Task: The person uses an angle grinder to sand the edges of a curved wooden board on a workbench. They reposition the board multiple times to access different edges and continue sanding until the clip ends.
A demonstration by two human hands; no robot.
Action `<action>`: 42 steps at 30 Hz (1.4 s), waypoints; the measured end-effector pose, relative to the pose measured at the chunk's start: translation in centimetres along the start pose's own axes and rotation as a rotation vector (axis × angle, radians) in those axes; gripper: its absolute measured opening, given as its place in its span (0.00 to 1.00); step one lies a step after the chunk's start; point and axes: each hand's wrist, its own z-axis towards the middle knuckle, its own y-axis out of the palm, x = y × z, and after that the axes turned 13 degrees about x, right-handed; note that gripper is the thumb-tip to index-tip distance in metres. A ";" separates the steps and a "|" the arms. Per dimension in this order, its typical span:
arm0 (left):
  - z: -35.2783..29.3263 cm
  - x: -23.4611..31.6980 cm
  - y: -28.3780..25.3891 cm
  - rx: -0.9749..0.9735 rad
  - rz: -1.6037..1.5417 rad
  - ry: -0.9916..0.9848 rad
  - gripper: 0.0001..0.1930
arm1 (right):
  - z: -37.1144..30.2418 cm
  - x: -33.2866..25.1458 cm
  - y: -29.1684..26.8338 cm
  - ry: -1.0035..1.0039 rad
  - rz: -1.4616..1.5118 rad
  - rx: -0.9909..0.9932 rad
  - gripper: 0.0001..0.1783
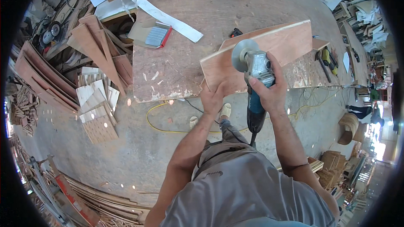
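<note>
My right hand (274, 93) is wrapped around the head of an angle grinder (255, 104), which has a teal and black body and a cord running down toward me. Its pale round disc (239, 61) is over the face of a wooden panel (290, 44), though whether it touches I cannot tell. That panel stands tilted on edge at the bench's near side, with another wooden piece (240, 37) behind it. Low on the panel's left part, my left hand (212, 97) grips its bottom edge, with some fingertips hidden.
Staple strips (156, 36) lie in an open box on the workbench (176, 73). Hand tools (326, 61) rest at its right. A yellow cord (168, 131) crosses the floor near my feet. Wood offcuts (97, 109) are piled at the left, cardboard (332, 166) at the right.
</note>
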 end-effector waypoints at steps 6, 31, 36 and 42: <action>1.5 1.8 -1.0 -0.224 0.087 -0.010 0.15 | -0.4 -0.3 0.4 -0.095 -0.108 -0.074 0.45; 0.2 -2.6 -2.7 -0.206 -0.460 -0.371 0.25 | -0.6 0.1 4.3 -0.322 -0.140 -0.215 0.44; 0.2 0.5 -2.0 -0.217 0.184 -0.012 0.15 | 2.5 2.3 1.3 -0.307 -0.170 -0.096 0.43; 0.1 -1.3 -2.9 -0.217 0.135 -0.029 0.17 | 7.0 4.6 -3.5 0.023 -0.121 0.000 0.41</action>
